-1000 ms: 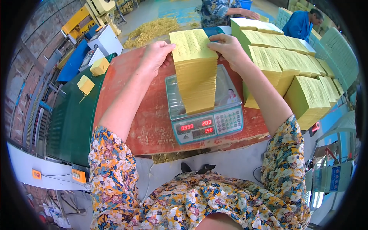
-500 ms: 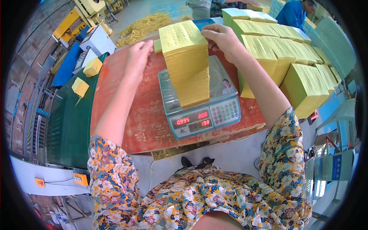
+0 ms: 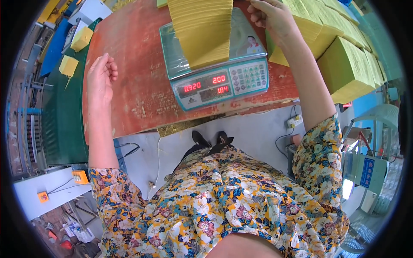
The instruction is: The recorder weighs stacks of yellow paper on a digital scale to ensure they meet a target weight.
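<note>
A tall stack of yellow paper sheets (image 3: 202, 34) stands on the weighing pan of a digital scale (image 3: 247, 79) with a teal rim and red lit digits. The upper edge of the view cuts off the stack's top. My left hand (image 3: 102, 79) hovers over the left part of the red table (image 3: 133, 69), apart from the stack. Its fingers bend loosely and hold nothing. To the right of the stack is my right hand (image 3: 273, 19), with loosely curled fingers and no sheet visible between them. Its fingertips reach the upper edge of the view.
More yellow paper stacks (image 3: 344, 71) crowd the table's right side. Left of the table, a dark green surface (image 3: 60, 124) carries two small yellow blocks (image 3: 69, 66). A power strip (image 3: 294, 121) and cables lie below on the right. My feet (image 3: 211, 137) stand near the table edge.
The view has tilted down toward me, so the stack's top left the picture. My left hand drew away leftward from the stack. The scale's red digits changed to a lower reading.
</note>
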`<state>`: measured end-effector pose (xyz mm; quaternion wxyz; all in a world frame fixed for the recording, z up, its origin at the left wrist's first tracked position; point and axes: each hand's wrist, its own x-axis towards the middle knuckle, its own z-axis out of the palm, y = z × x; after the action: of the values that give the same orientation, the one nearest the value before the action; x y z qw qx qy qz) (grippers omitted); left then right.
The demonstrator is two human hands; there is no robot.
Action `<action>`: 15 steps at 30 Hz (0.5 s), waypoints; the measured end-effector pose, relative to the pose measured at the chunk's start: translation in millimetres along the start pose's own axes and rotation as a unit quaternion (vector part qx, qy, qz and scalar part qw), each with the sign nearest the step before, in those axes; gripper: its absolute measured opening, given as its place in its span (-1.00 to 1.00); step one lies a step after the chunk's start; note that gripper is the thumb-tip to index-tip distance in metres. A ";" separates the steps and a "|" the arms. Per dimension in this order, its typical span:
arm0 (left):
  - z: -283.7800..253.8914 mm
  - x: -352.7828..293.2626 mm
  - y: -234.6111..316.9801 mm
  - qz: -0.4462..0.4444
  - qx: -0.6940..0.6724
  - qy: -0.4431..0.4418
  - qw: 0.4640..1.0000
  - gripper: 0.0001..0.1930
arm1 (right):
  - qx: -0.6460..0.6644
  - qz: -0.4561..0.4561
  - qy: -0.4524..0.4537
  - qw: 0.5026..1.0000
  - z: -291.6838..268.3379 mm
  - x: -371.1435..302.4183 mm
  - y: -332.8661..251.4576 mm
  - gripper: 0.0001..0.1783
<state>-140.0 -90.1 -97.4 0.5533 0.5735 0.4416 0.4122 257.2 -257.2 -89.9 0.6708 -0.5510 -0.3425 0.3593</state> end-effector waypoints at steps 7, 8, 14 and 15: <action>5.4 -11.9 1.9 0.003 -0.005 -0.016 1.000 -0.79 | -0.010 -0.005 0.001 1.000 14.6 -3.1 0.9 -0.78; 6.7 -13.3 2.4 0.003 -0.005 -0.017 1.000 -0.79 | -0.009 -0.005 0.002 1.000 14.4 -3.7 1.1 -0.78; 16.1 -14.8 1.5 -0.001 0.010 -0.012 1.000 -0.79 | 0.027 0.010 -0.002 1.000 8.5 -6.1 5.7 -0.77; 18.1 -13.2 2.0 -0.002 0.008 -0.014 1.000 -0.79 | 0.025 0.014 0.000 1.000 7.7 -6.6 4.2 -0.77</action>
<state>-126.0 -107.8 -96.1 0.5558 0.5831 0.4378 0.3994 246.8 -258.5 -93.2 0.6796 -0.5387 -0.3256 0.3768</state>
